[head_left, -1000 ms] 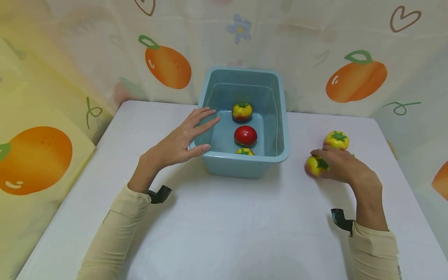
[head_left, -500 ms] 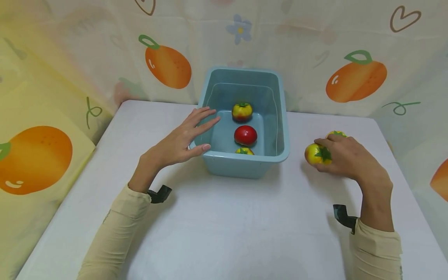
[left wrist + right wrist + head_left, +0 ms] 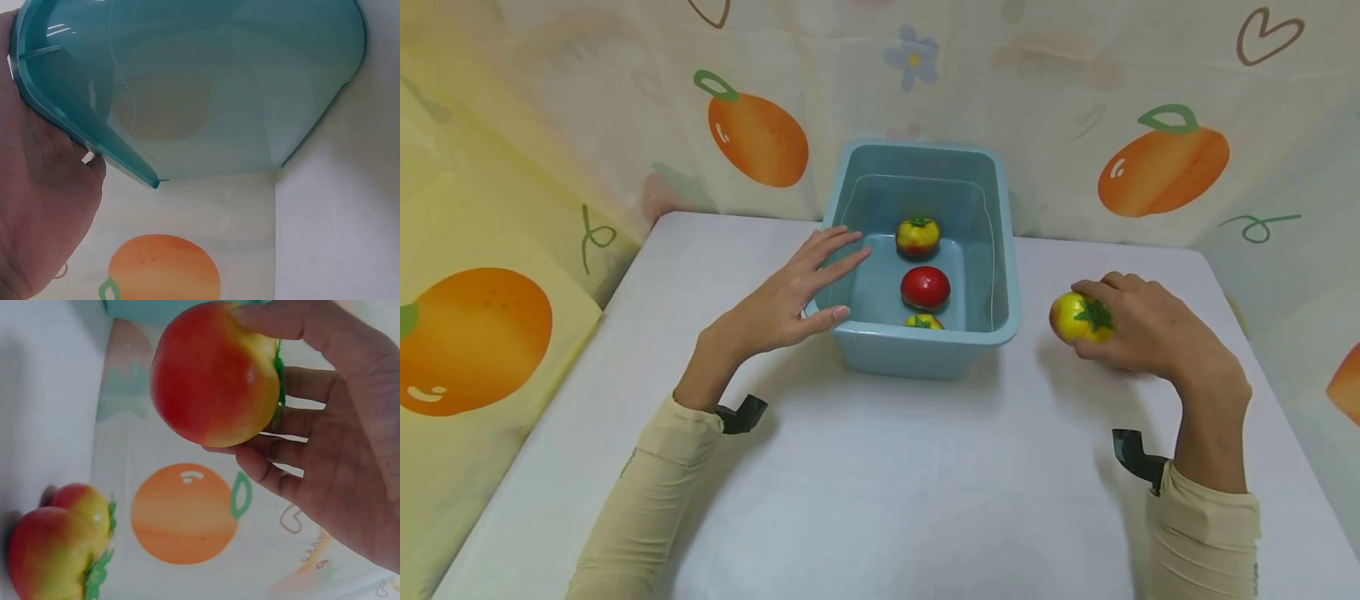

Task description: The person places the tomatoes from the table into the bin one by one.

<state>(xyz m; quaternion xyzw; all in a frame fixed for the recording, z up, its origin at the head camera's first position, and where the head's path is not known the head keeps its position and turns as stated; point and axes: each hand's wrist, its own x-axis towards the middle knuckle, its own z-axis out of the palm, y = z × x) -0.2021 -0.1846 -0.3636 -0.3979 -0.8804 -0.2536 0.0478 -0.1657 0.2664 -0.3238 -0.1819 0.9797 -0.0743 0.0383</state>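
My right hand (image 3: 1153,329) grips a red-and-yellow persimmon (image 3: 1069,317) with a green leafy top, held raised over the right side of the table. In the right wrist view, the thumb lies across the fruit's near side and the fingers support it from beyond. My left hand (image 3: 775,296) rests at the left rim of a light blue plastic bin (image 3: 902,360), fingers spread and nearly straight. Inside the bin lie a yellow-topped persimmon (image 3: 917,239), a red fruit (image 3: 925,288) and another yellow-topped one (image 3: 922,322), partly hidden by the front wall.
Two more persimmons, a nearer one (image 3: 47,550) and one behind it (image 3: 81,503), stand on the table in the right wrist view; my right hand mostly hides them from the head view. A fruit-print cloth (image 3: 1060,100) hangs close behind the bin.
My right hand has lifted the persimmon off the table and moved slightly back and up. It now covers the other fruit there. My left hand and the bin have stayed put.
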